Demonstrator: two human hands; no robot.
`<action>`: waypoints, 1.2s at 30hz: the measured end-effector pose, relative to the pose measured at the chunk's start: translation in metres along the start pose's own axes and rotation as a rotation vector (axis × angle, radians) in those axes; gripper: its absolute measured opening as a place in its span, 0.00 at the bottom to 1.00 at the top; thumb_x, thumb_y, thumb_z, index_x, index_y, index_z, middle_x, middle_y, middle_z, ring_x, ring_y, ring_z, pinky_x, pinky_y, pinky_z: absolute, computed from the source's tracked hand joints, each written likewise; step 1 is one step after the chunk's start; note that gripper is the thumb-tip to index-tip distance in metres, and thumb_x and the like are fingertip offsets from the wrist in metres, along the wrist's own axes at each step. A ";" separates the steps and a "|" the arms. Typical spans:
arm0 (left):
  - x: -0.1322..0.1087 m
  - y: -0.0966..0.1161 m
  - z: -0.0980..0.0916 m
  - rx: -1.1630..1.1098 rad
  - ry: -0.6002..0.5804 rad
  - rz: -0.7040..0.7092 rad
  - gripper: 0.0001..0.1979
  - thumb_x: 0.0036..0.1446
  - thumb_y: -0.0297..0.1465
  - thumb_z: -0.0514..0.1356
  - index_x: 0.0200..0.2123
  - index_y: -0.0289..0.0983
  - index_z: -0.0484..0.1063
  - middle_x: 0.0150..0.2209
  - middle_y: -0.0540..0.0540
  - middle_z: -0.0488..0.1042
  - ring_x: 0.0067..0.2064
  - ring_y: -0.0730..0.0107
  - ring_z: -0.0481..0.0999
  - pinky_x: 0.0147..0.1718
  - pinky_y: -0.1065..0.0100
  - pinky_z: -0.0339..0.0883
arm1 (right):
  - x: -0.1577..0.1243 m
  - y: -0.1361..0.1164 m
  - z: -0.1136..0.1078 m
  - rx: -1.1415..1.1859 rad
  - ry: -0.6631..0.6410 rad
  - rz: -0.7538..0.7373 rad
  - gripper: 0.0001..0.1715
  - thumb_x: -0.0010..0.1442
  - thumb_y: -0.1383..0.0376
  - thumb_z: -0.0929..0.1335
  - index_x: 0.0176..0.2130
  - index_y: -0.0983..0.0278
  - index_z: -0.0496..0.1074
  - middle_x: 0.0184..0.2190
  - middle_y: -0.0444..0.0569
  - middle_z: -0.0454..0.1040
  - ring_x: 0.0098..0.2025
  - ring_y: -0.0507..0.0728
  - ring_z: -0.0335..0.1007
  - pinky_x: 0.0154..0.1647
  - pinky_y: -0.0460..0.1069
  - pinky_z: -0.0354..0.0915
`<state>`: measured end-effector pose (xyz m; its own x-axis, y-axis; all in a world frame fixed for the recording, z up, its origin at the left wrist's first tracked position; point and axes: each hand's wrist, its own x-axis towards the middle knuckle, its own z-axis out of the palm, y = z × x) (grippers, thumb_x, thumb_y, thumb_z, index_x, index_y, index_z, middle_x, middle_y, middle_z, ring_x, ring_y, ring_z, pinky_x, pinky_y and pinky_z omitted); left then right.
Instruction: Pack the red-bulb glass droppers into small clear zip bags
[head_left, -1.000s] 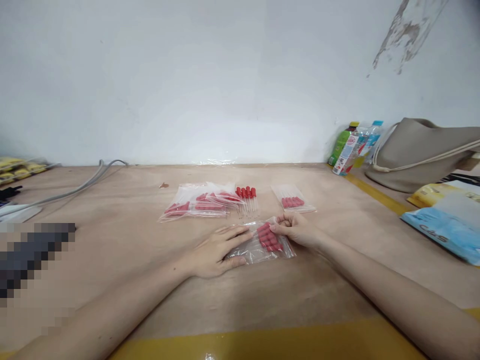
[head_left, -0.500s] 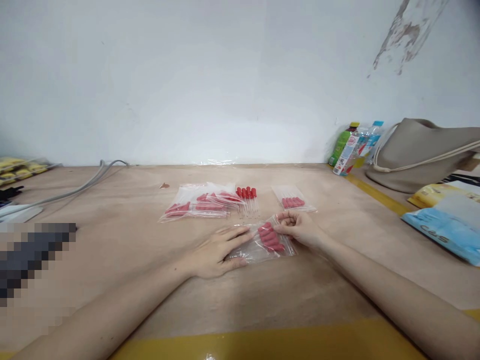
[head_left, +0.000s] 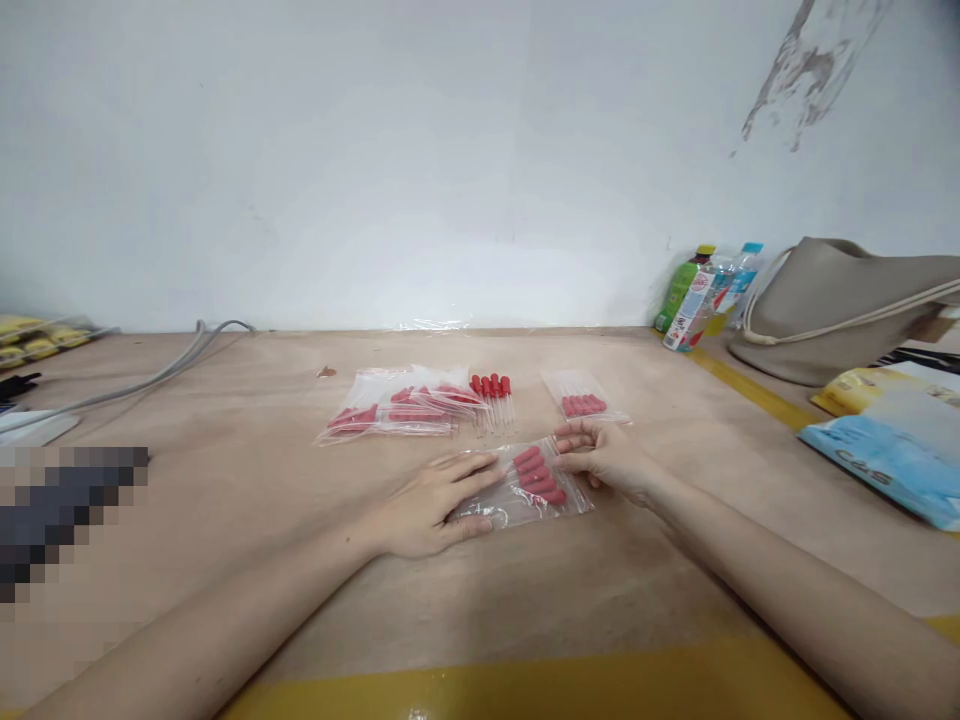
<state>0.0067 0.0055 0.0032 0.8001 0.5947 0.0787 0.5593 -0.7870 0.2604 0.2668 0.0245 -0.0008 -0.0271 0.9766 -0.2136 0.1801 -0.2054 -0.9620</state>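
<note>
A clear plastic bag (head_left: 529, 487) with several red-topped droppers inside lies flat on the wooden table (head_left: 480, 600) in front of me. My left hand (head_left: 431, 505) rests flat on the bag's left end, fingers stretched out, pressing it down. My right hand (head_left: 600, 455) sits at the bag's right end with its fingers loosely curled and touching the bag's edge. Beyond the hands lie a pile of filled bags (head_left: 394, 408), a loose row of red-topped droppers (head_left: 493, 395) and a single filled bag (head_left: 585, 400).
Grey cables (head_left: 150, 375) run along the left back of the table. Three drink bottles (head_left: 701, 295) and a beige bag (head_left: 847, 305) stand at the right by the wall. Blue and yellow packets (head_left: 889, 440) lie at the right edge. A yellow stripe (head_left: 525, 690) marks the table's front.
My right hand has slid from over the red dropper tops to the bag's right end, and its fingers have loosened. The bag now lies flatter. My left hand has stayed put.
</note>
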 end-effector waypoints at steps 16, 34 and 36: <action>-0.001 -0.003 0.002 -0.013 0.018 0.024 0.28 0.61 0.44 0.49 0.62 0.47 0.45 0.63 0.48 0.48 0.62 0.57 0.50 0.58 0.53 0.48 | 0.017 0.003 0.005 0.262 0.127 -0.135 0.23 0.34 0.73 0.74 0.33 0.65 0.66 0.15 0.35 0.64 0.14 0.44 0.56 0.14 0.41 0.55; 0.000 -0.002 0.001 -0.010 0.002 0.025 0.28 0.60 0.45 0.49 0.62 0.47 0.46 0.63 0.47 0.48 0.62 0.57 0.50 0.58 0.53 0.47 | 0.015 -0.002 0.004 0.384 -0.012 0.003 0.23 0.34 0.82 0.71 0.32 0.65 0.68 0.29 0.45 0.72 0.30 0.50 0.71 0.30 0.44 0.70; 0.000 -0.002 0.000 -0.011 0.005 0.025 0.28 0.60 0.44 0.49 0.62 0.47 0.46 0.63 0.47 0.49 0.62 0.57 0.50 0.58 0.54 0.48 | 0.016 -0.003 0.006 0.438 -0.024 0.029 0.22 0.36 0.81 0.70 0.32 0.64 0.67 0.29 0.45 0.71 0.30 0.51 0.71 0.31 0.44 0.70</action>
<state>0.0055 0.0067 0.0024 0.8130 0.5753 0.0902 0.5364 -0.8001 0.2684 0.2604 0.0403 -0.0021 -0.0520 0.9693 -0.2402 -0.2525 -0.2454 -0.9360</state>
